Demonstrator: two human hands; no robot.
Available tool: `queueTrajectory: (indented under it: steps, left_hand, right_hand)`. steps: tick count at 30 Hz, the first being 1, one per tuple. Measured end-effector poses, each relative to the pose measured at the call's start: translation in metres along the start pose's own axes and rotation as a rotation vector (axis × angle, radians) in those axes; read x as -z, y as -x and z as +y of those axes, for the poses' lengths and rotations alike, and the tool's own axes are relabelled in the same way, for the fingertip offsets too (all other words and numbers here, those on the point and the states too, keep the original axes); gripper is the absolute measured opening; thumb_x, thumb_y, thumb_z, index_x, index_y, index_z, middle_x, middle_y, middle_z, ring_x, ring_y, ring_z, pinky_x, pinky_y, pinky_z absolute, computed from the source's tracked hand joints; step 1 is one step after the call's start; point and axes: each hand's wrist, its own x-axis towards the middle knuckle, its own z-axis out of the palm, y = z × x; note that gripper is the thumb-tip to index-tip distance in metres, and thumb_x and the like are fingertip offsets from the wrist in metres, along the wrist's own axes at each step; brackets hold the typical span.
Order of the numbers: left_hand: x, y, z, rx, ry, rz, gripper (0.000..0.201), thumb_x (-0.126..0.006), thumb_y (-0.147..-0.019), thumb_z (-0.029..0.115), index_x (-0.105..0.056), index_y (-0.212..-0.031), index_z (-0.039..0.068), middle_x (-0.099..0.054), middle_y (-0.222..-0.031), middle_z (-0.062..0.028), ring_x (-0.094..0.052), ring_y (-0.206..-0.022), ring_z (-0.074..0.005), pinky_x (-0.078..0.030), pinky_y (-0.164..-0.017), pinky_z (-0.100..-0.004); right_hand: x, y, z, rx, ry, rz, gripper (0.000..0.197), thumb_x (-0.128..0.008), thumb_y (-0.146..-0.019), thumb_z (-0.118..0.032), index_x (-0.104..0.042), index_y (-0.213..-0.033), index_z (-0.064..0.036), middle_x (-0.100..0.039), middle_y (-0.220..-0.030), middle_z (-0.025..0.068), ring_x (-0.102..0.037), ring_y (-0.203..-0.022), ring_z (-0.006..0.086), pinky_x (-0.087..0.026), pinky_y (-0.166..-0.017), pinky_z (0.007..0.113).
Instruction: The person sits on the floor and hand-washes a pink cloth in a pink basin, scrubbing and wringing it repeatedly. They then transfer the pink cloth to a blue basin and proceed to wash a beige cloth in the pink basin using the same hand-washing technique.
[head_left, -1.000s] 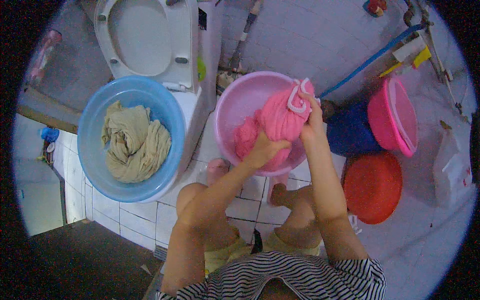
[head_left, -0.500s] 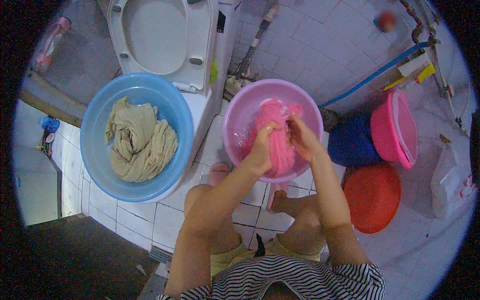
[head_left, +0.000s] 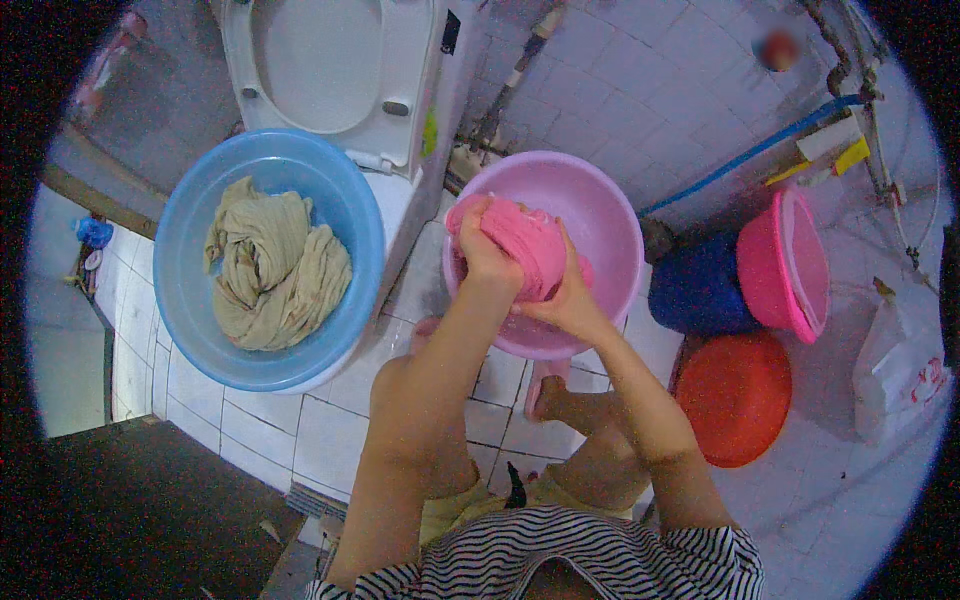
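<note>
Between my two hands is a bunched pink cloth (head_left: 525,245), over the left side of a pink-purple basin (head_left: 610,250). My left hand (head_left: 488,250) grips it from the left, fingers wrapped over its top. From the lower right my right hand (head_left: 570,300) closes on it, thumb up along its right edge and fingers partly hidden beneath. To the left, a twisted beige cloth (head_left: 265,270) lies in a large blue basin (head_left: 362,300), apart from both hands.
The blue basin rests on a white toilet (head_left: 400,190) with its seat raised. Right of the pink-purple basin stand a dark blue bucket (head_left: 700,285), a bright pink basin (head_left: 775,265) and a red basin (head_left: 735,400). A white plastic bag (head_left: 900,375) lies farther right. A blue hose (head_left: 740,160) runs along the wall.
The pink cloth has moved left and is now gathered into a wider bundle. My left hand has shifted left and up; my right hand has come down to the cloth's lower right.
</note>
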Motion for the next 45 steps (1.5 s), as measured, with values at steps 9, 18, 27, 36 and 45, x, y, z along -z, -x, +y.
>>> queueTrajectory:
  steps: [9,18,27,36,45]
  left_hand:
    - [-0.005,0.004,-0.003,-0.004,-0.034,-0.037,0.033,-0.046,-0.085,0.032,-0.052,-0.099,0.003,-0.057,-0.100,-0.0151,-0.056,-0.095,-0.0349,-0.045,-0.088,-0.0509]
    - [-0.013,0.004,-0.003,-0.009,0.022,0.066,0.044,-0.041,-0.088,0.037,-0.048,-0.112,0.001,-0.054,-0.112,-0.0169,-0.053,-0.103,-0.0359,-0.043,-0.091,-0.0520]
    - [-0.010,0.004,-0.017,-0.051,-0.004,0.037,0.044,-0.045,-0.088,0.035,-0.047,-0.115,0.001,-0.052,-0.115,-0.0162,-0.052,-0.107,-0.0343,-0.040,-0.095,-0.0508]
    - [-0.010,-0.009,0.006,0.109,-0.161,-0.161,0.035,-0.049,-0.086,0.029,-0.050,-0.110,0.002,-0.057,-0.106,-0.0148,-0.054,-0.103,-0.0304,-0.041,-0.094,-0.0471]
    - [0.004,0.001,0.004,0.315,-0.526,-0.324,0.034,-0.056,-0.084,0.028,-0.056,-0.108,0.004,-0.062,-0.102,-0.0108,-0.058,-0.095,-0.0240,-0.047,-0.083,-0.0390]
  right_hand:
    - [-0.002,-0.010,0.035,-0.214,-0.128,0.020,0.060,-0.072,-0.064,-0.013,-0.050,-0.118,-0.0014,-0.057,-0.114,0.0112,-0.054,-0.106,0.0201,-0.043,-0.090,0.032]
    - [-0.002,0.000,0.011,-0.170,-0.234,-0.067,0.076,-0.069,-0.066,-0.008,-0.030,-0.131,-0.0026,-0.048,-0.122,0.0110,-0.052,-0.105,0.0223,-0.041,-0.092,0.032]
    - [-0.033,-0.005,0.027,-0.281,-0.323,0.290,0.062,-0.073,-0.064,-0.009,-0.046,-0.120,-0.0008,-0.055,-0.115,0.0107,-0.054,-0.106,0.0216,-0.041,-0.093,0.034]
    - [0.013,-0.018,0.033,-0.306,-0.318,0.122,0.065,-0.067,-0.063,-0.003,-0.043,-0.123,0.0001,-0.057,-0.107,0.0101,-0.056,-0.097,0.0210,-0.045,-0.085,0.032]
    - [0.060,-0.028,-0.018,-0.349,-0.752,0.306,0.064,-0.063,-0.057,0.002,-0.045,-0.119,0.0033,-0.058,-0.101,0.0128,-0.060,-0.085,0.0229,-0.050,-0.077,0.032]
